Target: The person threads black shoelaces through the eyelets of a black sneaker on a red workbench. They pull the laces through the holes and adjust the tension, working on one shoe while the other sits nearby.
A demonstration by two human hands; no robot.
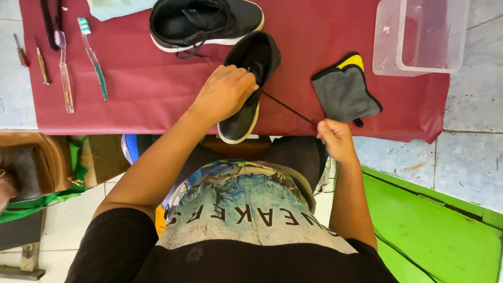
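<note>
The left hand (225,93) lies over the middle of a black sneaker (249,86) with a pale sole, fingers curled down around its upper and gripping it. That shoe points its toe toward the near edge of a dark red cloth (152,78), slightly overhanging it, just above the person's lap. From the shoe's lacing area a thin black shoelace (288,108) runs taut to the right and nearward — it ends in the right hand (335,137), which is closed in a pinch around the lace's end, just off the near edge of the cloth.

Farther away, touching or nearly touching the held shoe's heel end, a second black sneaker (204,22) lies across the cloth, its laces hanging loose. To the right of the lace sits a folded grey cloth with black trim and a yellow corner (343,89), and beyond that a clear plastic tub (422,34) at the far right. On the left side of the red cloth lie two toothbrushes — one clear and purple (64,68), one white and teal (94,58) — well apart from the hands.
</note>
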